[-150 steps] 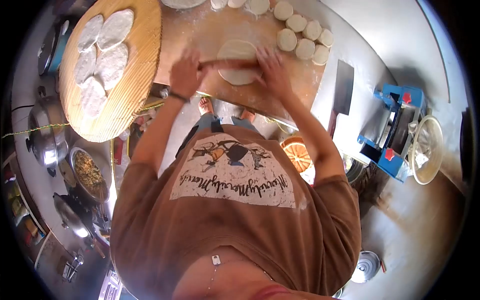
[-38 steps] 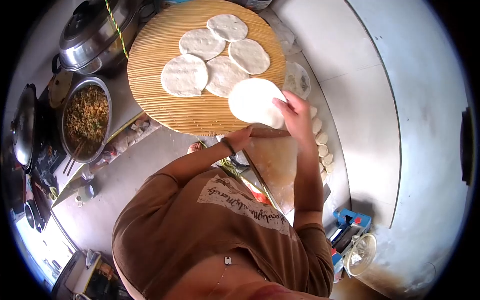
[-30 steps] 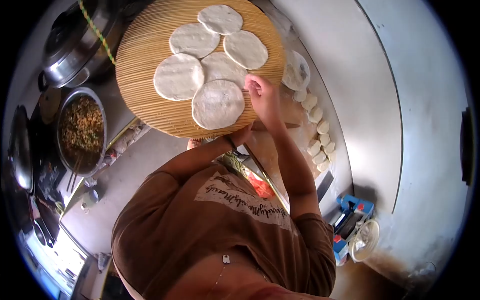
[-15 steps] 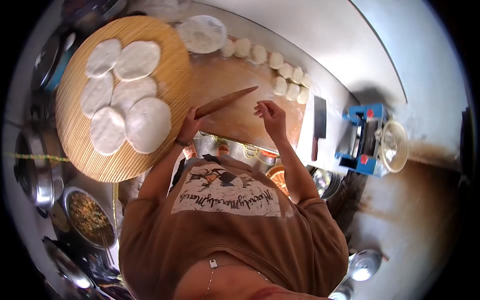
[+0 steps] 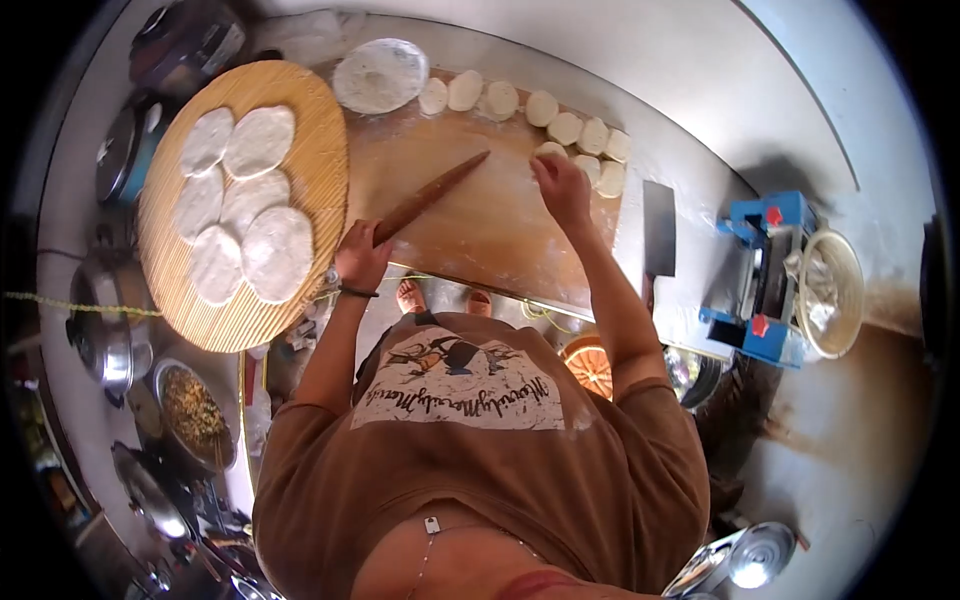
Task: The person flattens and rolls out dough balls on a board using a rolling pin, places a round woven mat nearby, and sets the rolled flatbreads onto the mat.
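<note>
My left hand is closed around the thick end of a tapered wooden rolling pin, whose tip points to the far right over the floured wooden board. My right hand has its fingers curled against the nearest piece of dough at the board's far right; the hand partly hides it. More round dough pieces line the board's back edge. Several flat dough rounds lie on a round ribbed tray at the left.
A floury pale disc lies at the back left. Right of the board are a cleaver and a blue clamp-like machine beside a pale basin. A bowl of chopped filling and pots stand at the left.
My right hand has moved away from me to the dough pieces. My left hand keeps hold of the rolling pin. The head view has shifted slightly.
</note>
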